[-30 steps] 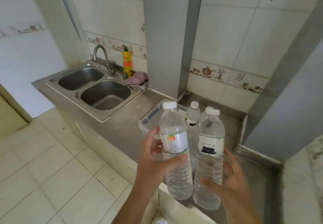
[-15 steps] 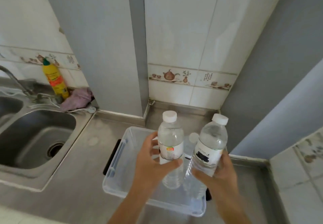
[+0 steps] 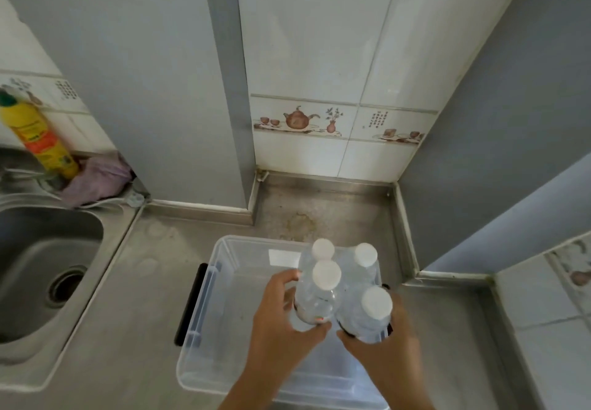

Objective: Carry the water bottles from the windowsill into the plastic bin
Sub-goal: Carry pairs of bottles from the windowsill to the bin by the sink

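A clear plastic bin with black handles stands on the steel counter. Two white-capped water bottles stand upright at its far right side: one and another. My left hand grips a third clear bottle, held upright inside the bin. My right hand grips a fourth bottle just right of it, also upright within the bin. I cannot tell whether either held bottle touches the bin's floor.
A steel sink lies to the left, with a yellow detergent bottle and a pink cloth behind it. A grey pillar and tiled wall close the back; a tiled ledge rises at the right.
Both hands have carried their bottles forward and lowered them into the bin beside the standing bottles. My view has tilted down over the bin.
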